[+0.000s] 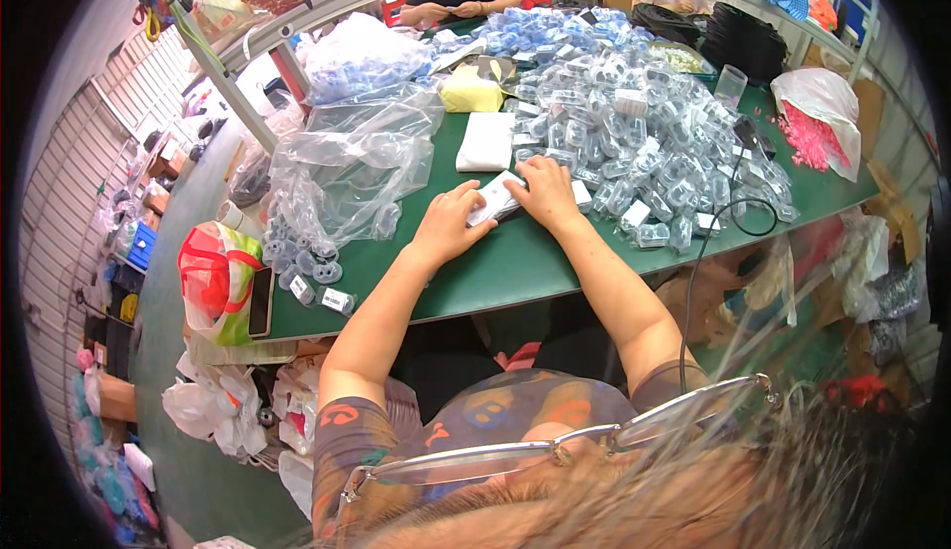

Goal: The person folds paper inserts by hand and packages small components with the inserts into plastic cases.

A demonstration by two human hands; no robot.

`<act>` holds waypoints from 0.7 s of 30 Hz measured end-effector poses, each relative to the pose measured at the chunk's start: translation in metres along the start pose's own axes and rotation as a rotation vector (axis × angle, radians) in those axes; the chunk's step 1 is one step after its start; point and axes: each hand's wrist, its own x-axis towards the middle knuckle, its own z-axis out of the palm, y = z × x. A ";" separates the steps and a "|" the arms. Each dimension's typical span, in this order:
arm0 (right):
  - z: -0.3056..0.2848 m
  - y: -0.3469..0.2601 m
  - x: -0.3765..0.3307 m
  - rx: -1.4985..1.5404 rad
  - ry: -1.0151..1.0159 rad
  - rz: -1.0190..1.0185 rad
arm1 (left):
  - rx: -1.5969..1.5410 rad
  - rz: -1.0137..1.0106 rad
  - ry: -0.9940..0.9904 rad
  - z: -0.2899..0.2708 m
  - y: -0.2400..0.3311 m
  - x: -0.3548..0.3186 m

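A small flat oblong piece [497,197], whitish with darker marks on its face, is showing just on the near side of the white rectangular pad [485,143]; it is slanting, its far end pointing right and its near end pointing left; the left hand [451,222] is holding its left side; the right hand [547,192] is touching its far right end; fingers are hiding parts of its edges.

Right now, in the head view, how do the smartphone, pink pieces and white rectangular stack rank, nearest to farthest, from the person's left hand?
From the left hand:
1. White rectangular stack, just beyond it, slightly right.
2. Smartphone, off to the left.
3. Pink pieces, far right.
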 end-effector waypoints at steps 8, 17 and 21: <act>-0.006 -0.004 0.000 -0.034 -0.106 -0.060 | -0.013 -0.007 0.007 0.003 -0.002 -0.001; 0.003 -0.003 0.007 0.220 -0.060 0.040 | -0.001 -0.028 0.111 0.009 0.008 0.008; -0.004 -0.009 0.010 0.150 0.106 -0.093 | 0.007 -0.187 0.039 0.023 0.010 0.024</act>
